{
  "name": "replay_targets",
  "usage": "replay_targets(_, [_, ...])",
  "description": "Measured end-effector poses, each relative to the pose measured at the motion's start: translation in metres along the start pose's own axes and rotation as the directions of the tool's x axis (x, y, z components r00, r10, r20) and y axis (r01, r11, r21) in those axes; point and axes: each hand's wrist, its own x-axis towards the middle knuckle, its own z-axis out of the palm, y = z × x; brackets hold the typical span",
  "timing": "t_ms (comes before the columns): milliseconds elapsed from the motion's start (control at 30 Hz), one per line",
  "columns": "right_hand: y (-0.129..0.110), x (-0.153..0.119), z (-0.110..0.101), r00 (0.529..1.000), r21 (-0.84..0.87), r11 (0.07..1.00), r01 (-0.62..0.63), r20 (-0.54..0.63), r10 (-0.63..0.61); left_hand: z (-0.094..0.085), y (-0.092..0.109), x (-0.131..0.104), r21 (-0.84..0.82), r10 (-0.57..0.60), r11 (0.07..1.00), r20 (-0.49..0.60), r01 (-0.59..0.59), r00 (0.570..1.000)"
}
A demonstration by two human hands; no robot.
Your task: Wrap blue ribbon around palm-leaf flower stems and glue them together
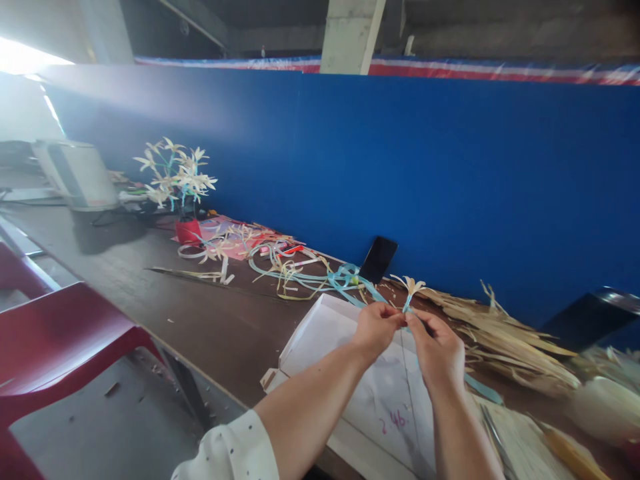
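Between my two hands, a small cream-coloured craft flower (411, 287) stands upright on a stem wrapped in light blue ribbon. My left hand (376, 328) pinches at the lower stem from the left. From the right, my right hand (439, 340) grips the same stem with thumb and finger, close to the other fingertips. Both hands are over an opened white cardboard box (320, 333) with pink handwriting on it. Just behind them lie loops of light blue ribbon (345, 277). The stem's lower end is mostly hidden by the fingers.
A red pot (189, 232) of similar flowers (180, 173) stands at the left, near pink paper and scattered strips. A phone (379, 259) leans by the blue partition (450, 167). Dried husks (500, 333) lie at right. A red chair (70, 340) is at the table's left edge.
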Motion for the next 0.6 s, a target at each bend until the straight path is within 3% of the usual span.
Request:
replay_targets(333, [-0.015,-0.003,0.0,0.998,0.03,0.998,-0.059,-0.009,0.059,0.002,-0.017,0.007,0.098,0.08,0.992,-0.016,-0.078,0.997])
replay_targets(600, [-0.007,0.002,-0.008,0.995,-0.078,0.992,-0.096,-0.026,0.094,0.0,-0.004,-0.003,0.091,0.052,0.994,0.09,-0.06,0.995])
